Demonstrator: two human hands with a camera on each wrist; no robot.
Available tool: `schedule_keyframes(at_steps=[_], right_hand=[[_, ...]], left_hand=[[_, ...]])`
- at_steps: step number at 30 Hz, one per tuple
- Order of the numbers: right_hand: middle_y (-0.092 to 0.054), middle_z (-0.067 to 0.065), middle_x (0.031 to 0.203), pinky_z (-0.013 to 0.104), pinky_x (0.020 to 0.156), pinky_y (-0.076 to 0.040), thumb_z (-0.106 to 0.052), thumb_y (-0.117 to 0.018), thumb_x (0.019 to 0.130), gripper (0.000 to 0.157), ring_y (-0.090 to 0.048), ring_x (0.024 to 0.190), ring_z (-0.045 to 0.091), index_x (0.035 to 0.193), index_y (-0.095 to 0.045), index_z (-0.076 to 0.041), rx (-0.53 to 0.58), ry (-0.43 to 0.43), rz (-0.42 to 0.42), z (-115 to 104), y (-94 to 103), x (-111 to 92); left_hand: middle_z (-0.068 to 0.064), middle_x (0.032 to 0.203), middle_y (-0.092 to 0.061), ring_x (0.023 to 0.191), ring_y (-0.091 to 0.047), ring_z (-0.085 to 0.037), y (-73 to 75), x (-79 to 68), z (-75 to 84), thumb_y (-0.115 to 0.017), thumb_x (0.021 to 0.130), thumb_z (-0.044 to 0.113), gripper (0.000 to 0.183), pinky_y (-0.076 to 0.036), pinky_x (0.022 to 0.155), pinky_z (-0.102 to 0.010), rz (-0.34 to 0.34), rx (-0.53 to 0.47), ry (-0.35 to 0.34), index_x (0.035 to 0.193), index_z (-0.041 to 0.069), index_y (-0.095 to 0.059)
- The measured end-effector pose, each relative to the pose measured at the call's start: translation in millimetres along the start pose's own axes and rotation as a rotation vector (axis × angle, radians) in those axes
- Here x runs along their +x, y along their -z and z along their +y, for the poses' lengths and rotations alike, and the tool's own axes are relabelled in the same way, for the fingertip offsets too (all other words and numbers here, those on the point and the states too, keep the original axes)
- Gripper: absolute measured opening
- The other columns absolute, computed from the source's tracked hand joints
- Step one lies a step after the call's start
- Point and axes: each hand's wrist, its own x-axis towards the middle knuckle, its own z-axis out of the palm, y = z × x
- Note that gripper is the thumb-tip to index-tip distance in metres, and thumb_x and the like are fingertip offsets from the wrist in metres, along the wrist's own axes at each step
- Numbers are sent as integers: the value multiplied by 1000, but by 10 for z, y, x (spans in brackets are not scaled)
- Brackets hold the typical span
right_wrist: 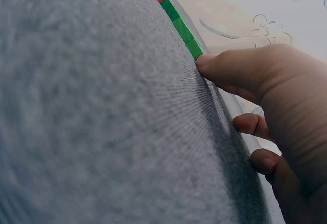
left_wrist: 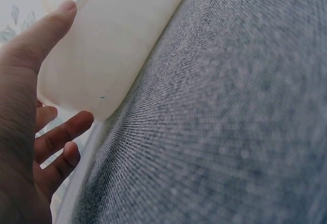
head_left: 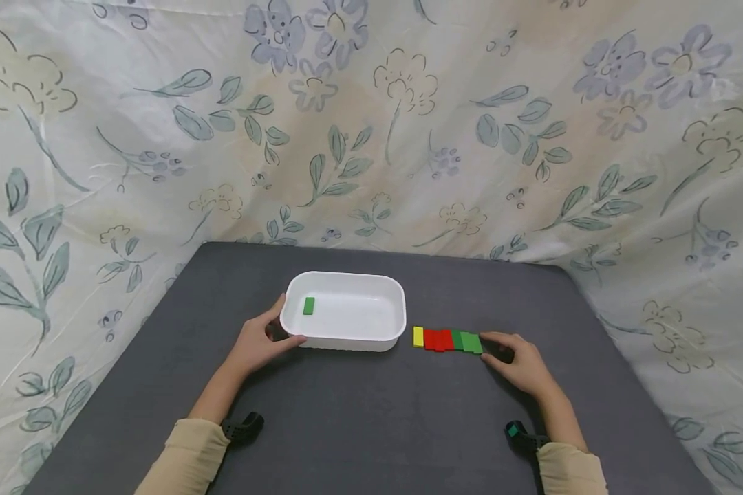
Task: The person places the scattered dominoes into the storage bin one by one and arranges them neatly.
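A white plastic tray (head_left: 347, 343) stands on the dark cloth, a single green block (head_left: 309, 306) lying inside near its left end. My left hand (head_left: 260, 342) holds the tray's left end, thumb along the front side and fingers around the back corner; the left wrist view shows the thumb (left_wrist: 53, 27) against the tray wall (left_wrist: 110, 45). Right of the tray runs a row of small flat blocks: one yellow (head_left: 417, 336), then red (head_left: 438, 339), then green (head_left: 470, 342). At the row's right end my right hand (head_left: 520, 361) pinches the last green block (right_wrist: 194, 49) between thumb and index finger.
Dark grey cloth (head_left: 371, 426) covers the table. Floral fabric (head_left: 371, 137) hangs behind it and along both sides. Each wrist wears a black strap (head_left: 243, 427) with a small camera.
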Motion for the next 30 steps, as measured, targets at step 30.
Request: schedule_keyframes(at_steps=[30], right_hand=[[-78, 12, 121, 46, 77, -56, -14, -89, 86, 39, -69, 93, 26, 124, -80, -10, -18, 75, 141, -105, -70, -32]], left_hand=[[-4, 95, -70, 68, -47, -12, 43, -23, -42, -94, 81, 35, 103, -42, 58, -24, 20, -27, -30, 162, 2, -40]])
